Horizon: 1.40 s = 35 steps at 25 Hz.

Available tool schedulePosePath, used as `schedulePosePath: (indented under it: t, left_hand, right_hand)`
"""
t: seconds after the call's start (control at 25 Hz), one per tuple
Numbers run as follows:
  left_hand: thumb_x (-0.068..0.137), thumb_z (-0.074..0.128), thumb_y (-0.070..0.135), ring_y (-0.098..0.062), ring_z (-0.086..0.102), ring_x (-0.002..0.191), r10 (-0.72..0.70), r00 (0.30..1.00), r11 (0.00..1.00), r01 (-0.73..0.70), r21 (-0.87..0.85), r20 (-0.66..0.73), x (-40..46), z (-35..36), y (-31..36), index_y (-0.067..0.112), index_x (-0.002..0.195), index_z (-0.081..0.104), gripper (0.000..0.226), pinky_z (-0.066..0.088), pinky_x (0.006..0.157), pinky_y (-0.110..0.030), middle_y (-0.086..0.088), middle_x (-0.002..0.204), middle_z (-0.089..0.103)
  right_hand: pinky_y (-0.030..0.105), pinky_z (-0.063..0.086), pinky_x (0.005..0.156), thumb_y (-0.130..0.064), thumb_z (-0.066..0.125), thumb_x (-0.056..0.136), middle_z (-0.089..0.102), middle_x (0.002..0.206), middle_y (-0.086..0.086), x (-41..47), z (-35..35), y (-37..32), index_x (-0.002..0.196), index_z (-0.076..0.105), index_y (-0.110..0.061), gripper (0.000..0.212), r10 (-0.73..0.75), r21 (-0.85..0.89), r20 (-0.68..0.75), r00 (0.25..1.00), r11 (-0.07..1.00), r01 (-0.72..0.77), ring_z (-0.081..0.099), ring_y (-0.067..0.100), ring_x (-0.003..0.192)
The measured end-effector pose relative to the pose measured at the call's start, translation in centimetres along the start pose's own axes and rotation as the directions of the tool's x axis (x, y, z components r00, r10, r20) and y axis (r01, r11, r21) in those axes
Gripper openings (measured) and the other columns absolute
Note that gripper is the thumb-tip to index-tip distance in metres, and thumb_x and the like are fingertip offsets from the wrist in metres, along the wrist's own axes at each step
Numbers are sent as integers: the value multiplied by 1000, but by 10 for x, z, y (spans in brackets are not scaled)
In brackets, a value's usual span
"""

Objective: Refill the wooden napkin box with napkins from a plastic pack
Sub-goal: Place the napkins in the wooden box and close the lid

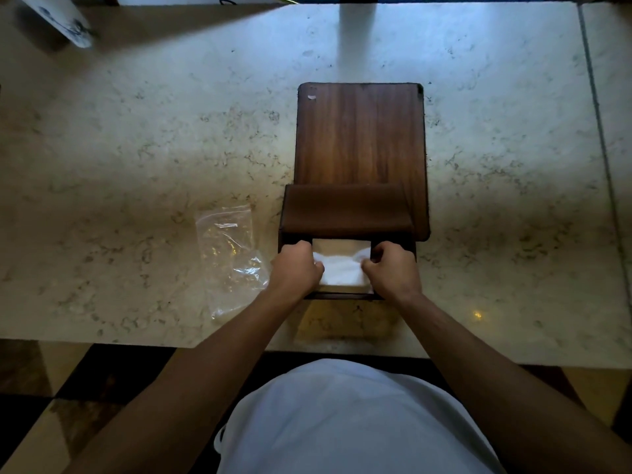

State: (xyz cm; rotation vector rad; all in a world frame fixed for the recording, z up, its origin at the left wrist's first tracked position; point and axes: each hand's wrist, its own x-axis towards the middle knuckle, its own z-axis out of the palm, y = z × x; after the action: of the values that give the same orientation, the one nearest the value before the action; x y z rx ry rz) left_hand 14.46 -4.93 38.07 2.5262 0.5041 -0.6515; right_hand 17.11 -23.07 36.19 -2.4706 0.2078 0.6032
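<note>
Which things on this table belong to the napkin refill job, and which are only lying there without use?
For the job:
napkins, held by left hand and right hand
box
lid, lying flat behind the box
plastic pack, now empty, left of the box

Lying about:
white object at the far left corner of the table; what it is cannot be told

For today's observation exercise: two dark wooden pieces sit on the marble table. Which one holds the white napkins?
The open dark wooden box nearest the person holds the white napkins, with both hands inside it. The flat wooden panel behind it lies bare.
</note>
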Motion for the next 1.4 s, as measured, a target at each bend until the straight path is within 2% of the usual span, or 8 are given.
schedulePosePath:
  t: [0.32, 0.44, 0.56, 0.68, 0.84, 1.0, 1.24, 1.4]
  left_hand:
    - [93, 65, 27, -24, 53, 58, 78, 996, 997, -77, 4, -47, 2, -18, 2, 9, 61, 48, 40, 30, 47, -28, -3, 57, 48]
    - [93, 66, 31, -16, 60, 61, 72, 964, 991, -98, -92, -255, 14, -50, -1, 11, 77, 73, 27, 40, 58, -24, 1, 66, 64]
    - [92, 65, 33, -24, 63, 74, -63, 952, 987, 15, -163, -299, 40, -78, -5, 7, 89, 75, 28, 46, 69, -31, -5, 80, 69]
    - [93, 62, 35, -35, 69, 84, -193, 970, 964, 161, -210, -145, 65, -85, -9, -3, 90, 73, 39, 54, 73, -39, -17, 87, 74]
    - [86, 66, 13, -37, 72, 91, -240, 969, 906, 202, -373, -57, 79, -80, -12, -3, 90, 76, 19, 62, 83, -47, -23, 93, 75]
    - [84, 67, -1, -37, 74, 93, -320, 945, 754, 213, -621, -64, 77, -83, -13, 1, 84, 75, 9, 63, 87, -50, -21, 94, 76]
    - [93, 63, 20, -16, 70, 61, -335, 930, 533, 53, -845, -153, 57, -104, -8, 3, 72, 72, 29, 62, 65, -33, -8, 71, 73]
    - [94, 67, 19, -16, 70, 60, -308, 941, 435, 7, -900, -142, 21, -101, -19, 6, 74, 74, 25, 62, 60, -28, -5, 64, 73]
  right_hand:
    - [33, 56, 62, -28, 67, 93, 70, 80, 5, -4, -24, -18, 91, 70, -11, 18, -86, -36, -126, 988, 996, 82, 65, 20, 69]
    - [22, 44, 52, -26, 63, 95, 67, 73, -2, 10, -51, -30, 87, 71, -14, 16, -162, 6, -285, 945, 985, 171, 59, 7, 60]
    - [30, 52, 69, -25, 62, 94, 70, 86, 5, 39, -72, -33, 96, 72, -11, 17, -135, 14, -353, 926, 989, 150, 65, 19, 77]
    - [44, 59, 82, -29, 60, 91, 73, 95, 16, 67, -81, -24, 100, 74, -2, 31, 27, -7, -248, 968, 1000, -30, 69, 33, 90]
    - [51, 62, 77, -26, 63, 89, 73, 84, 16, 80, -83, -13, 84, 73, -5, 24, 199, 189, -33, 979, 964, -189, 72, 37, 85]
    - [48, 62, 82, -20, 69, 88, 75, 93, 13, 81, -87, -11, 89, 76, -12, 10, 232, 379, -43, 972, 904, -199, 73, 32, 90]
    - [45, 59, 73, -23, 65, 89, 77, 96, 19, 65, -109, -14, 85, 74, -9, 18, 215, 590, -92, 972, 798, -120, 74, 32, 88]
    - [31, 56, 67, -18, 64, 92, 75, 95, 14, 34, -120, -2, 101, 72, -4, 18, 187, 754, 40, 982, 639, -153, 70, 23, 84]
